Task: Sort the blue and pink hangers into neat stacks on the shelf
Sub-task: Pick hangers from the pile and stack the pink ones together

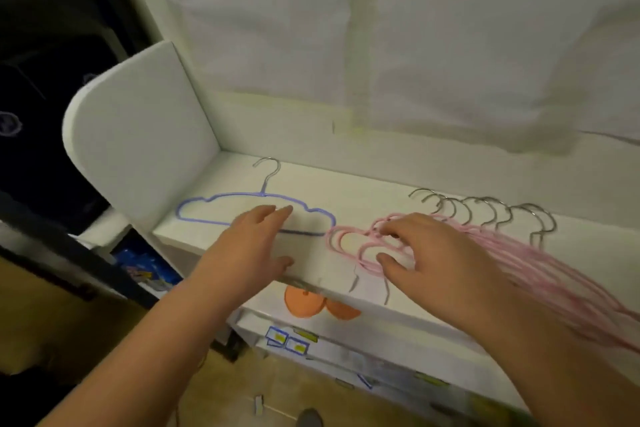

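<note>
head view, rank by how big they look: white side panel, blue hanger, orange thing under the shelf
1. white side panel
2. blue hanger, partly covered by the left hand
3. orange thing, partly hidden, so its full size is unsure

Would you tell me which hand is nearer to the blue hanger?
Left. The left hand lies over the blue hanger, covering its lower bar; the right hand is off to its right, on the pink hangers.
</note>
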`<action>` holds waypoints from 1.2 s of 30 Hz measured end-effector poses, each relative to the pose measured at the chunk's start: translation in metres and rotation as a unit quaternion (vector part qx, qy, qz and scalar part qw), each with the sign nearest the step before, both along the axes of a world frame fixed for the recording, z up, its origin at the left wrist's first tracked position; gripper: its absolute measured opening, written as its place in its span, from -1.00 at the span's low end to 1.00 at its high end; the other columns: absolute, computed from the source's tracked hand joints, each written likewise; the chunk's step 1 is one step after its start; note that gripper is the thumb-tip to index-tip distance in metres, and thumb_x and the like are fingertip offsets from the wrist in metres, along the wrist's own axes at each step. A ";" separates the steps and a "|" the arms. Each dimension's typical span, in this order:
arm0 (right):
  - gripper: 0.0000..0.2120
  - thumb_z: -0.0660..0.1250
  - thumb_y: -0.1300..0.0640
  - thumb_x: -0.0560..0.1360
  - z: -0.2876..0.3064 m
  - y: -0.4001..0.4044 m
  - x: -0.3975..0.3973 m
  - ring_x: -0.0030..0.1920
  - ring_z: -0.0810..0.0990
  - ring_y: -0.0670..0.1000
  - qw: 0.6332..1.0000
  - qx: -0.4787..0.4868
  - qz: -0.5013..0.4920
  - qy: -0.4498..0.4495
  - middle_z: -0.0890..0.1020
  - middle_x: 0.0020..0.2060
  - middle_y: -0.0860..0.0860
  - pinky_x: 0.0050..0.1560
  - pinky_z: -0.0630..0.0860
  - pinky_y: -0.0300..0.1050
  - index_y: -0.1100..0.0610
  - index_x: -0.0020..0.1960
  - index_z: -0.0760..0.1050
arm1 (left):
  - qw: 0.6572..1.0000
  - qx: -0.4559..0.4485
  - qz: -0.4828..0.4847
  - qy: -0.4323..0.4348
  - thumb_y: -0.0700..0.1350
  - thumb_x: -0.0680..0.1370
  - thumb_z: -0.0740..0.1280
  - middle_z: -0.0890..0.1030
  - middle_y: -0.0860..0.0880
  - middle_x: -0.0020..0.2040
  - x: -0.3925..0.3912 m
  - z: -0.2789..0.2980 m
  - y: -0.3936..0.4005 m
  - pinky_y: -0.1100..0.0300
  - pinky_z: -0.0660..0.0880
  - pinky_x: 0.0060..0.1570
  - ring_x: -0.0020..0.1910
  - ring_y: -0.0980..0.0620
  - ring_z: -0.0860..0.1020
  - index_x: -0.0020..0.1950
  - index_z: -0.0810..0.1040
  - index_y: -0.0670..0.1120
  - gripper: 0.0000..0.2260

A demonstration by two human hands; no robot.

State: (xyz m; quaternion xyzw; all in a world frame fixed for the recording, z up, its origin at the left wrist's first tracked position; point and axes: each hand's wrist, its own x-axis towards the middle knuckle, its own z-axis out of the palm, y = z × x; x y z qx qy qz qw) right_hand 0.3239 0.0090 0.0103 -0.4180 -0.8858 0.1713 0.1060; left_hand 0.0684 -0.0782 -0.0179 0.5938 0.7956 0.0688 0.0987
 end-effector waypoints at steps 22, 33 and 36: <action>-0.73 0.29 -0.08 0.53 -0.014 0.016 -0.059 0.03 0.54 -0.18 0.985 -0.046 -0.157 0.058 0.52 0.05 -0.27 0.10 0.50 -0.23 -0.14 0.22 0.49 | 0.978 -0.085 -0.165 0.100 0.59 0.15 0.17 0.45 0.14 0.11 -0.121 -0.005 0.078 0.11 0.49 0.08 0.11 0.06 0.49 0.39 0.37 0.21 -0.12; -0.43 0.35 -0.20 0.44 -0.012 0.022 0.049 0.19 0.40 -0.07 0.977 -0.063 -0.191 -0.064 0.41 0.25 -0.11 0.21 0.39 -0.12 -0.09 0.39 0.32 | 0.986 0.067 -0.141 0.063 0.50 0.17 0.24 0.47 0.12 0.02 -0.058 0.026 0.067 0.15 0.51 -0.11 -0.10 0.05 0.56 0.24 0.54 0.09 -0.23; -0.22 0.37 -0.28 0.39 -0.016 0.030 0.091 0.37 0.25 0.02 0.961 -0.119 -0.215 -0.126 0.20 0.43 -0.05 0.31 0.28 -0.05 -0.14 0.50 0.13 | 0.982 0.085 -0.163 0.049 0.48 0.20 0.25 0.48 0.09 0.00 -0.017 0.026 0.072 0.10 0.55 -0.09 -0.11 0.02 0.57 0.22 0.55 0.07 -0.26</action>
